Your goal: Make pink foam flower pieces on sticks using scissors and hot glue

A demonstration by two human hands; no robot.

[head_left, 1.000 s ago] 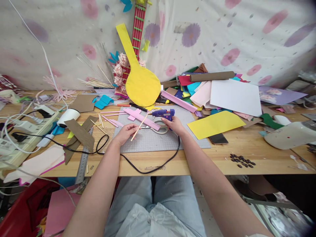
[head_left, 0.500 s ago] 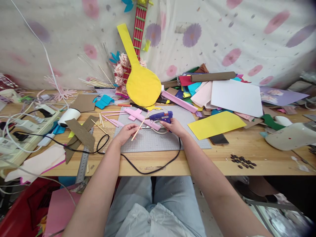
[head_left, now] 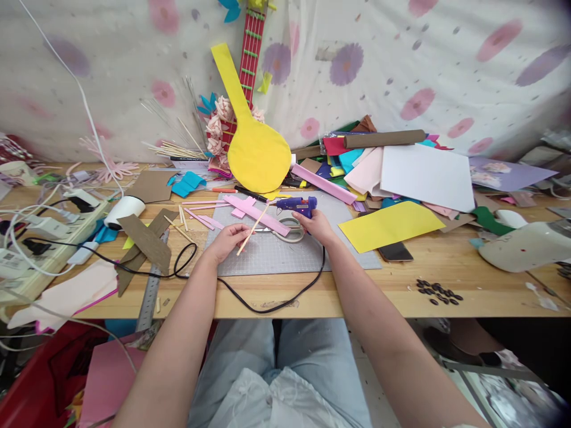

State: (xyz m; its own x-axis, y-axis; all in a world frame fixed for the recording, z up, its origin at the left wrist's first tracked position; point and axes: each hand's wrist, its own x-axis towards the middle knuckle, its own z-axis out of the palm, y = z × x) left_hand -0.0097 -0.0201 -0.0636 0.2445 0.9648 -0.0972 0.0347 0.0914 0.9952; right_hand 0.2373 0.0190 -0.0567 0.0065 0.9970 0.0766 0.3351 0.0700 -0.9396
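Between the fingertips of my left hand (head_left: 229,241) is a thin wooden stick (head_left: 253,229), tilted with its upper end to the right. My right hand (head_left: 316,226) grips a blue hot glue gun (head_left: 297,206), its nozzle pointing left close to the stick's upper end. Whether nozzle and stick touch, I cannot tell. Below both hands lies a grey cutting mat (head_left: 267,261). Scissors (head_left: 289,235) with pale handles rest on it, partly under a pink paper strip (head_left: 256,214). The gun's black cord (head_left: 267,310) loops down toward the table edge and off left.
A yellow lute-shaped piece (head_left: 259,154) leans at the back against a flower-covered red instrument. Yellow paper (head_left: 392,224) overlaps a phone (head_left: 396,252) on the right. Small dark beads (head_left: 439,291) lie near the front edge. A power strip (head_left: 53,244) stands left.
My right hand and the glue gun have shifted slightly right and up, uncovering more of the scissors' handles. The left hand and the stick are almost unmoved.
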